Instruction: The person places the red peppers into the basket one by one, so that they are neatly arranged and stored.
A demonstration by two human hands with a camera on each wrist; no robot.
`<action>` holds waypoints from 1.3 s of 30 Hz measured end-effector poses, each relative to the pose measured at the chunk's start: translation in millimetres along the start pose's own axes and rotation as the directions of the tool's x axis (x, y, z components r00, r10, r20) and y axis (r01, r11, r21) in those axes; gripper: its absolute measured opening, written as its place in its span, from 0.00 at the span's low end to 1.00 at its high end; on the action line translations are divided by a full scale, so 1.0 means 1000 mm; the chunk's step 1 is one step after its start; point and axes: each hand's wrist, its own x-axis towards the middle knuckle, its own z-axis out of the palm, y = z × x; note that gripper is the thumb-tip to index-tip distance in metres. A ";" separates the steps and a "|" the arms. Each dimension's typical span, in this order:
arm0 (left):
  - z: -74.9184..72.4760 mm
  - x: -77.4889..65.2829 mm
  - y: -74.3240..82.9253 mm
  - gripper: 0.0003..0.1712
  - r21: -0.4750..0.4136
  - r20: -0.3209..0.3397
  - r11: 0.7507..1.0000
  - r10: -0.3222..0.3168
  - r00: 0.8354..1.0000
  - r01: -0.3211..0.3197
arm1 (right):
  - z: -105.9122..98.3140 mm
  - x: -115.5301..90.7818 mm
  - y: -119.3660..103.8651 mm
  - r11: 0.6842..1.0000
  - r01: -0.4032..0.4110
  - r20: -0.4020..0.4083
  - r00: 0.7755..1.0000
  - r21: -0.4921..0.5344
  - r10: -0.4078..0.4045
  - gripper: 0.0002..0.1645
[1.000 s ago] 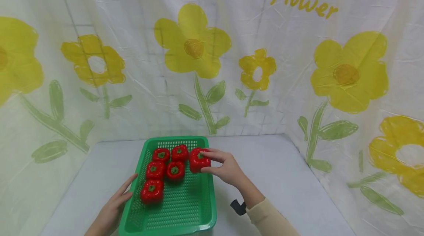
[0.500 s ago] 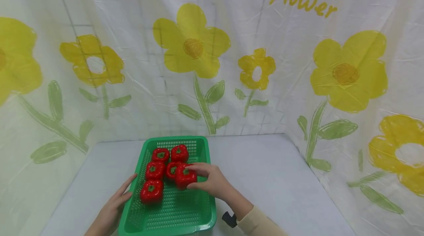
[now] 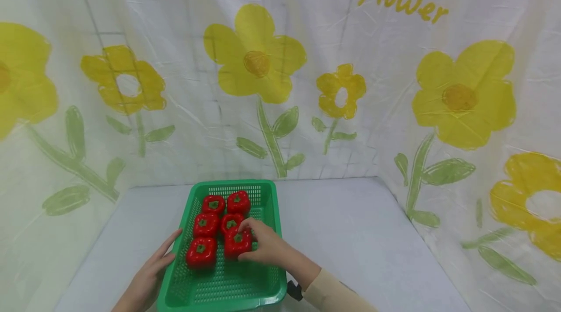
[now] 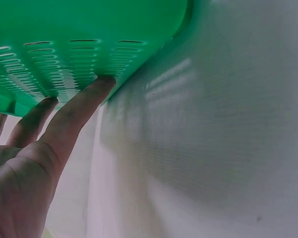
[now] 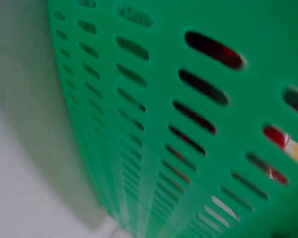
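My right hand (image 3: 268, 248) reaches over the right rim of a green plastic basket (image 3: 245, 285) and holds a red bell pepper (image 3: 236, 247) by its sides, thumb toward me. That pepper is low in the basket, right of a front-left pepper (image 3: 201, 253) and just in front of another one (image 3: 231, 222). Outside the basket's left wall, my left hand (image 3: 148, 275) touches it with extended fingers. The left wrist view shows fingertips (image 4: 105, 82) against the slotted wall. From the right wrist, the slotted wall (image 5: 154, 124) hides the hand; red shows through slots.
Several red peppers stand in rows at the basket's back and left, among them one at the back (image 3: 238, 201). The basket sits on a white table (image 3: 350, 234). Behind it hangs a curtain (image 3: 307, 156) printed with yellow flowers.
My right hand has carried the pepper from the basket's back right toward the front and left, then lower, next to the front-left pepper. My left hand and the basket have stayed put.
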 end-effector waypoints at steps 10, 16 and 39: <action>0.000 0.002 -0.001 0.36 -0.001 0.029 1.000 0.031 0.999 -0.031 | 0.020 0.008 -0.003 0.997 -0.075 0.006 0.997 -0.026 0.075 0.30; -0.001 0.005 -0.001 0.35 -0.002 0.055 0.998 0.056 0.997 -0.056 | 0.025 0.009 -0.003 0.991 -0.123 0.023 0.992 -0.047 0.124 0.28; -0.001 0.000 0.000 0.36 0.014 0.016 1.000 0.021 1.000 -0.021 | 0.030 0.008 -0.003 0.986 -0.118 0.070 0.989 -0.115 0.127 0.28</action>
